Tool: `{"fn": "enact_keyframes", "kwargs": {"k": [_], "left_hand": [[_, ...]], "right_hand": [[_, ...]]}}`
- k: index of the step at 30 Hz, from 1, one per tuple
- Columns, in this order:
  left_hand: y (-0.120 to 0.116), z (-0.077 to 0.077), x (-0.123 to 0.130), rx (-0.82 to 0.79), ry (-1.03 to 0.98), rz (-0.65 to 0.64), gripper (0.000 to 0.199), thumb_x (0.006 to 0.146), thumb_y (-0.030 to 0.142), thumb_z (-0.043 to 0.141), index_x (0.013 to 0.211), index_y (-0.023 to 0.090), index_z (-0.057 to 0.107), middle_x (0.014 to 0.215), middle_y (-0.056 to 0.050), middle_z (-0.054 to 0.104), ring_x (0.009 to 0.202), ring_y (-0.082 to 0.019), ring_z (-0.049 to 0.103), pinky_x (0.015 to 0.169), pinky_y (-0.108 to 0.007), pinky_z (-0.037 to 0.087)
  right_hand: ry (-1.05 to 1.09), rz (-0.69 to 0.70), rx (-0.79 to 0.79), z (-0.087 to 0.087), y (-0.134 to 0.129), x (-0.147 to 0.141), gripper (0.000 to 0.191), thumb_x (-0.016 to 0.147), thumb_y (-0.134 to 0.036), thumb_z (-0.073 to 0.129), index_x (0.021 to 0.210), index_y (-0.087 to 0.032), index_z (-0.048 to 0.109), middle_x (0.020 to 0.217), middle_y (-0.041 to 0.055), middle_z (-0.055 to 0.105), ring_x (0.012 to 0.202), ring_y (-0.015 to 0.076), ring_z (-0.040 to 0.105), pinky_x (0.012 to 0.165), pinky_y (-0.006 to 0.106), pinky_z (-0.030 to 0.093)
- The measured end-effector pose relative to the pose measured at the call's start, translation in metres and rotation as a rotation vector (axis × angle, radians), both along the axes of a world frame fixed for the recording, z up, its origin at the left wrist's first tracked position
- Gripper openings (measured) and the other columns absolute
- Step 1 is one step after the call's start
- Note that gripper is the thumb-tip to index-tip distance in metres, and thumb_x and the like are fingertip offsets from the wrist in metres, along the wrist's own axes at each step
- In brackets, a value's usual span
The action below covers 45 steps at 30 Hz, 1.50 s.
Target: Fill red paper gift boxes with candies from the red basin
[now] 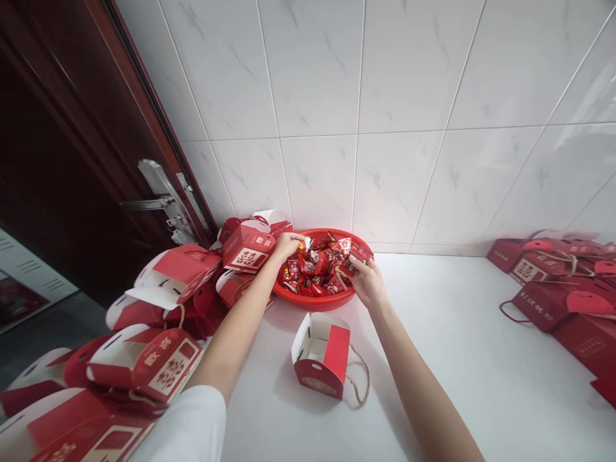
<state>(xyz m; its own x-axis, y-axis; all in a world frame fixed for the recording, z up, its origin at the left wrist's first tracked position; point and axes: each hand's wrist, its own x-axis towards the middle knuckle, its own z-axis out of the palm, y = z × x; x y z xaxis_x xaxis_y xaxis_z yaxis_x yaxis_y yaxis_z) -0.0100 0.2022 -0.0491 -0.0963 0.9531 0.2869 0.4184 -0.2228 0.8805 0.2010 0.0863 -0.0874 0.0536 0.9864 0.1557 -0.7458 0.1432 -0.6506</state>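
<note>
A round red basket (315,304) full of wrapped red sweets (315,263) stands against the tiled wall. At its left rim, my left hand (287,245) is closed on a small wrapped sweet (307,244) with white and yellow on it. My right hand (368,281), at the right rim, pinches red-wrapped sweets (362,254) between thumb and fingers. Nearer to me, an open red box (320,359) sits upright on the white table, its flaps raised and its pale inside showing. A rope handle (366,378) hangs from its right side.
Several red gift boxes (166,372) with open flaps are piled along the left, one (248,250) close to the basket. More red boxes (568,321) line the right side of the white table (447,333). A dark door with a metal handle (163,199) is at left.
</note>
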Motion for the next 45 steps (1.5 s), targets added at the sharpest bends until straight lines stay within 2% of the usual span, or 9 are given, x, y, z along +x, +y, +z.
{"fn": "enact_keyframes", "kwargs": {"k": [2,6,10,13,20,25,31,37,45], "left_hand": [[-0.002,0.007,0.003,0.006,-0.075,-0.03,0.01,0.071,0.019,0.074,0.08,0.018,0.077,0.098,-0.008,0.078,0.102,-0.026,0.07,0.096,-0.038,0.053],[-0.009,0.017,0.013,0.023,-0.209,-0.113,0.02,0.067,0.022,0.074,0.086,0.017,0.077,0.101,-0.008,0.078,0.104,-0.026,0.07,0.099,-0.04,0.052],[-0.02,0.02,0.02,0.008,-0.286,-0.197,0.038,0.056,0.024,0.083,0.092,0.015,0.076,0.096,-0.01,0.078,0.096,-0.028,0.072,0.094,-0.045,0.055],[-0.029,0.021,0.021,0.018,-0.311,-0.242,0.048,0.051,0.024,0.085,0.097,0.015,0.076,0.101,-0.01,0.077,0.101,-0.028,0.07,0.096,-0.044,0.054],[-0.053,0.021,0.022,0.031,-0.303,-0.344,0.054,0.058,0.026,0.082,0.11,0.016,0.073,0.11,-0.009,0.076,0.105,-0.028,0.069,0.096,-0.043,0.054],[-0.069,0.023,0.025,0.094,-0.205,-0.435,0.053,0.065,0.023,0.073,0.118,0.018,0.071,0.123,-0.008,0.073,0.114,-0.027,0.067,0.099,-0.04,0.053],[-0.085,0.026,0.027,0.132,-0.144,-0.398,0.035,0.068,0.021,0.07,0.102,0.017,0.077,0.117,-0.008,0.075,0.113,-0.028,0.067,0.101,-0.042,0.052],[-0.095,0.025,0.02,0.127,-0.144,-0.284,0.034,0.07,0.02,0.068,0.102,0.017,0.077,0.115,-0.008,0.076,0.107,-0.027,0.069,0.097,-0.04,0.054],[-0.104,0.017,0.03,0.194,-0.117,-0.318,0.03,0.082,0.039,0.066,0.1,0.019,0.078,0.114,-0.007,0.077,0.116,-0.028,0.066,0.106,-0.039,0.048]], "right_hand": [[0.005,0.0,0.001,0.0,0.0,0.0,0.024,0.067,-0.02,0.086,0.085,-0.022,0.07,0.087,0.0001,0.076,0.08,0.0201,0.071,0.073,0.038,0.063],[0.005,-0.001,0.007,0.001,0.0,0.0,0.024,0.069,-0.019,0.084,0.086,-0.022,0.069,0.085,0.0004,0.076,0.077,0.0196,0.071,0.069,0.036,0.063],[0.006,-0.003,0.006,0.0,0.0,0.0,0.025,0.068,-0.019,0.085,0.087,-0.021,0.069,0.087,0.0004,0.076,0.078,0.019,0.072,0.07,0.035,0.063],[0.008,-0.009,-0.007,0.0,0.001,0.0,0.027,0.066,-0.02,0.086,0.087,-0.022,0.069,0.089,0.0002,0.077,0.082,0.0197,0.072,0.073,0.036,0.063],[-0.016,-0.011,-0.004,0.004,-0.003,-0.002,0.03,0.063,-0.02,0.087,0.086,-0.023,0.069,0.091,0.0002,0.078,0.083,0.0223,0.073,0.072,0.038,0.064],[-0.043,-0.015,0.01,0.01,-0.007,-0.002,0.033,0.062,-0.021,0.088,0.09,-0.023,0.071,0.092,0.0011,0.078,0.084,0.023,0.074,0.075,0.039,0.063],[-0.058,-0.003,-0.01,0.012,-0.009,-0.002,0.032,0.061,-0.02,0.088,0.088,-0.022,0.072,0.089,0.0026,0.078,0.082,0.0237,0.073,0.073,0.039,0.062],[-0.103,-0.004,-0.008,0.016,-0.014,-0.004,0.035,0.059,-0.024,0.09,0.09,-0.021,0.073,0.09,0.0028,0.078,0.082,0.0229,0.072,0.07,0.036,0.061],[-0.265,-0.099,0.059,0.019,-0.022,-0.018,0.038,0.064,-0.034,0.088,0.096,-0.019,0.074,0.097,0.0049,0.078,0.09,0.0244,0.071,0.075,0.035,0.061]]}}
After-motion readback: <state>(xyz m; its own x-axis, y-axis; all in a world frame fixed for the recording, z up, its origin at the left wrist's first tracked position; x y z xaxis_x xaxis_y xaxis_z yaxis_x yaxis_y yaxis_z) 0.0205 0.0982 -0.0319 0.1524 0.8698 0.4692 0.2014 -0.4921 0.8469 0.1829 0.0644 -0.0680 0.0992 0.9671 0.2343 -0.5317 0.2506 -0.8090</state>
